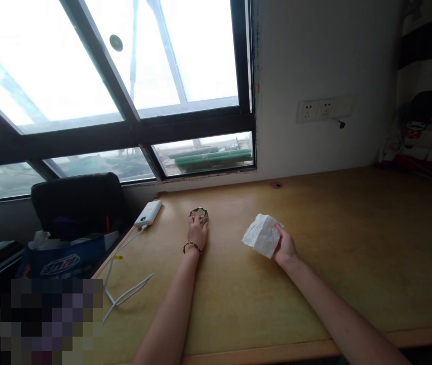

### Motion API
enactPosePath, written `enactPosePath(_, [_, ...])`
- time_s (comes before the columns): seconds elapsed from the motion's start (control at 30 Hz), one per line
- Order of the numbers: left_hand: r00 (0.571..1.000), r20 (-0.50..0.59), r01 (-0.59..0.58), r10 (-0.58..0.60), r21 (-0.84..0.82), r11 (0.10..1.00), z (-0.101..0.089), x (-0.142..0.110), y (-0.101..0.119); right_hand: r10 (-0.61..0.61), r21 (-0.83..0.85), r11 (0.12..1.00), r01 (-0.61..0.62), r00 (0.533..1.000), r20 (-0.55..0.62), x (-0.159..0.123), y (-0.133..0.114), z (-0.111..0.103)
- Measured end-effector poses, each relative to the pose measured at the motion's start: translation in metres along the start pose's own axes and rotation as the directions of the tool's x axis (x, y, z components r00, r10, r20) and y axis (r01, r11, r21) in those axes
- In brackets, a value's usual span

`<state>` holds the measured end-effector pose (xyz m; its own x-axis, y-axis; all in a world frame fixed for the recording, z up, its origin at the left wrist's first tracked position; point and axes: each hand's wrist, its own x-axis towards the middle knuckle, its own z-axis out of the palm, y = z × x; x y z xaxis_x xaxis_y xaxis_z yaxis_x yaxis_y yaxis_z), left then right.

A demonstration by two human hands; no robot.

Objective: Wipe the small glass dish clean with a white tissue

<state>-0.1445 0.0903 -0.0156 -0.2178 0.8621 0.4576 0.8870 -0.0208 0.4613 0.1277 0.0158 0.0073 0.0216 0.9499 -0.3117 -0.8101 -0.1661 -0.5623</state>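
Near the far left part of the wooden table (231, 304), my left hand (197, 234) has its fingers closed on a shiny metal loop (203, 213) that looks like a wristwatch with a metal band. The fingers hide part of it. A beaded bracelet (192, 247) circles my left wrist. My right hand (286, 246) grips a creased white tissue (262, 236) by its right edge, thumb on top, slightly above the tabletop. The two hands are apart, and the tissue does not touch the metal loop.
A white power bank (148, 214) lies at the table's left edge, with a white cable (115, 299) trailing toward me. Beyond that edge are a black chair (79, 203) and a blue bag (62, 261). Wall sockets (316, 110) and a patterned curtain (428, 101) are at the right.
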Motion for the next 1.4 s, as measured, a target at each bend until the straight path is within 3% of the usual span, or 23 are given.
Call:
enactPosePath(0.17, [0.998,-0.052,-0.043,0.045,0.037,0.998,-0.008,-0.011,0.013,-0.013,0.038,0.999,0.013,1.000,0.005,0.002,0.000,-0.002])
enactPosePath(0.3, [0.988,-0.063,-0.141,0.140,-0.003,0.990,-0.007,-0.029,0.045,-0.015,0.103,0.995,0.010,0.999,0.052,0.001,-0.001,-0.001])
enactPosePath(0.37, [0.960,-0.088,-0.269,0.265,-0.038,0.962,-0.002,-0.042,0.066,-0.005,0.123,0.992,-0.010,0.992,0.123,0.000,-0.002,-0.001])
enactPosePath(0.47, [0.886,-0.058,-0.463,0.460,-0.079,0.883,0.005,-0.062,0.093,0.031,0.101,0.993,-0.058,0.969,0.246,-0.002,-0.003,-0.002])
enactPosePath(0.57, [0.842,0.022,-0.532,0.539,-0.133,0.836,0.008,-0.076,0.108,0.055,-0.019,0.998,-0.052,0.949,0.312,-0.003,-0.003,-0.001])
enactPosePath(0.7, [0.860,0.038,-0.486,0.509,-0.247,0.838,0.004,-0.083,0.111,-0.026,-0.166,0.982,0.087,0.940,0.340,-0.006,0.003,0.002])
enactPosePath(0.83, [0.761,0.029,-0.608,0.648,-0.318,0.728,0.002,-0.085,0.109,-0.032,-0.275,0.953,0.127,0.945,0.325,-0.011,0.016,0.003])
enactPosePath(0.97, [0.699,0.048,-0.664,0.713,-0.326,0.673,0.005,-0.087,0.109,-0.063,-0.328,0.932,0.157,0.958,0.278,-0.013,0.021,0.003])
enactPosePath(1.07, [0.652,-0.007,-0.721,0.758,-0.317,0.617,0.006,-0.087,0.108,-0.053,-0.340,0.931,0.135,0.969,0.242,-0.010,0.018,0.003])
enactPosePath(1.17, [0.703,-0.081,-0.694,0.707,-0.298,0.656,0.002,-0.083,0.110,-0.022,-0.409,0.907,0.098,0.982,0.188,-0.006,0.016,-0.001])
enactPosePath(1.27, [0.758,0.009,-0.585,0.652,-0.435,0.685,-0.005,-0.080,0.113,0.000,-0.522,0.849,0.083,0.988,0.157,-0.004,0.018,-0.006])
enactPosePath(1.33, [0.773,0.076,-0.496,0.630,-0.547,0.675,-0.010,-0.079,0.116,0.003,-0.579,0.809,0.103,0.984,0.178,-0.004,0.019,-0.008])
enactPosePath(1.4, [0.815,0.094,-0.404,0.572,-0.617,0.676,-0.015,-0.079,0.119,-0.016,-0.630,0.763,0.145,0.978,0.206,-0.004,0.018,-0.009])
